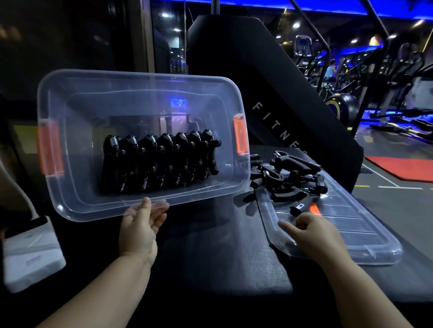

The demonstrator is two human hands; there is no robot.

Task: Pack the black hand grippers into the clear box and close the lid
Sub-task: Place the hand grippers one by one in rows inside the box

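Observation:
The clear box (140,92) with orange side latches is tipped up so its opening faces me. A row of several black hand grippers (159,162) stands packed inside it. My left hand (140,226) holds the box by its near rim, fingers under the edge. To the right, the clear lid (354,234) lies flat on the dark bench. A loose pile of black hand grippers (292,177) sits on the lid's far end. My right hand (313,231) hovers over the lid with loosely curled fingers, just short of a gripper with an orange mark (305,207).
A white padded object (30,253) lies at the bench's left side. An upright black pad marked FITNESS (269,97) rises behind the bench. Gym machines and a red mat (411,168) fill the floor to the right.

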